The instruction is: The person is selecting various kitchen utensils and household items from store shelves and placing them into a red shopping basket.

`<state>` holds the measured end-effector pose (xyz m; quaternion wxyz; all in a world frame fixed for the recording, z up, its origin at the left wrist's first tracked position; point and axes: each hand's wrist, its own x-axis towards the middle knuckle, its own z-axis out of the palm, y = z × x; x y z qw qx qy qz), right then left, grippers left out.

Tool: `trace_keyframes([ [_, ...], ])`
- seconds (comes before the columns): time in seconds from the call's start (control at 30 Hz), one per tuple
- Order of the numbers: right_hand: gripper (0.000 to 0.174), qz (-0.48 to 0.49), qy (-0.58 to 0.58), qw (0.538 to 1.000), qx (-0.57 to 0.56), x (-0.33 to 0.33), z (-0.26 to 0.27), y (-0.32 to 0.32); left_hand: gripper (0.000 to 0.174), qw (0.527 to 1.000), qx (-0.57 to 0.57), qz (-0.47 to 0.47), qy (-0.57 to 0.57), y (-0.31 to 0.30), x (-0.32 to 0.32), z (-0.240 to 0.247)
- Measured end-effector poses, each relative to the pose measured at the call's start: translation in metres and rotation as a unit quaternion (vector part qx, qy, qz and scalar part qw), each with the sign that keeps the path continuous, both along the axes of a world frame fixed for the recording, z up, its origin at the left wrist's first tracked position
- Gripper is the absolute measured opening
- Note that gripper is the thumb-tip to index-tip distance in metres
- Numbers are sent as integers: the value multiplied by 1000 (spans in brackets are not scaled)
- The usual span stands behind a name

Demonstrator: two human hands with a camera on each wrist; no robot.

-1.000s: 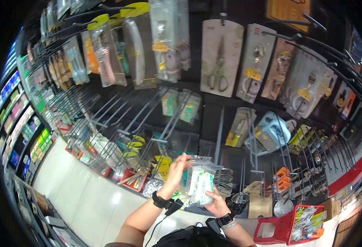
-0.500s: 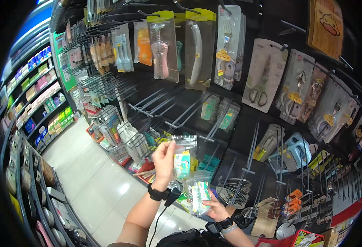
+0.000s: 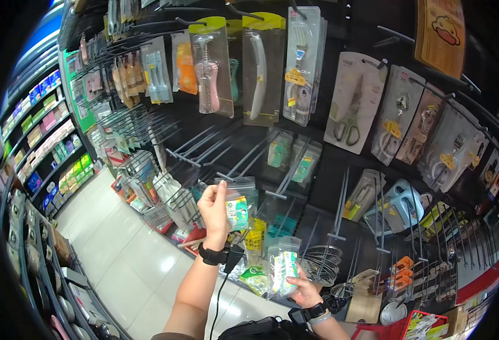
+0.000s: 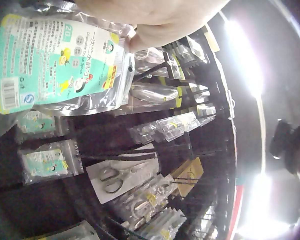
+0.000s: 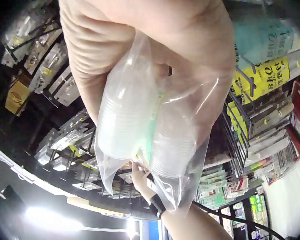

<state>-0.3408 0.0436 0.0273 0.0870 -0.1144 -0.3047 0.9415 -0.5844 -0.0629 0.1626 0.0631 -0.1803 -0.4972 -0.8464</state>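
Observation:
My left hand (image 3: pixel 213 211) pinches the top of a clear zip bag with a green and white label (image 3: pixel 237 213), held upright near a wire hook. In the left wrist view that labelled bag (image 4: pixel 55 62) fills the upper left, hanging from the fingers. Lower and to the right, my right hand (image 3: pixel 304 288) grips another clear bag with green and white labels (image 3: pixel 283 269). The right wrist view shows the right hand (image 5: pixel 155 50) around that bag's stacked clear plastic pieces (image 5: pixel 125 120). Two similar bags (image 3: pixel 304 168) hang on hooks behind.
Packaged scissors (image 3: pixel 354 105), forks and peelers hang above on a dark rack. Metal hooks (image 3: pixel 340 209) stick out towards me. A blue item (image 3: pixel 404 205) hangs right, and a red basket (image 3: pixel 383 331) stands at lower right. Stocked shelves (image 3: pixel 48 136) stand left, beyond a tiled floor (image 3: pixel 110 249).
The left hand has come away from the right hand's bag with a separate bag, then shifted slightly left. The right hand keeps its bag. The view has turned towards the left.

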Motion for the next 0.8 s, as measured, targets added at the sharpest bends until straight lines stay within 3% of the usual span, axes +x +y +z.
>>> trace_keyframes([
  [0.3, 66, -7, -3, 1000, -19, 13, 19, 10, 20, 999, 34, 5, 5, 21, -12, -5],
  [0.37, 65, -15, -6, 1000, -20, 13, 20, 13, 19, 997, 46, -10, -60, 37, -20, -6],
  [0.67, 81, -51, 6, 998, -33, 22, 13, 18, 26, 993, 63, -92, -26, 135, -80, -9],
  [0.8, 79, -81, -5, 996, -37, 30, 16, 20, 26, 988, 98, -118, 11, 174, -113, -19],
])
